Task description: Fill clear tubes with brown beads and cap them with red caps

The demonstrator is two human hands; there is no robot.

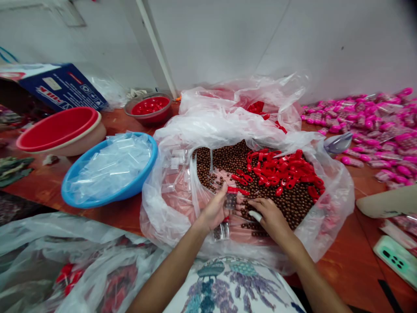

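L hand [214,210] grips blurry clr pkt [230,201]; R hand [270,216] over brn beads [295,206], palm hidden, can't tell grip.

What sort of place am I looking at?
Probably a hand-packing workshop: loose brown beads and red parts, a basin heaped with clear plastic, and piled pink packs.

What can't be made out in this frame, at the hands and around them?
All in the head view:
- Bead count in the clear container at the left hand: too small and blurred.
- Smartphone: partly cut off by the right edge.
- Lower-left red pieces: exact shapes obscured by crumpled plastic.
- Blue box: fine print too small.
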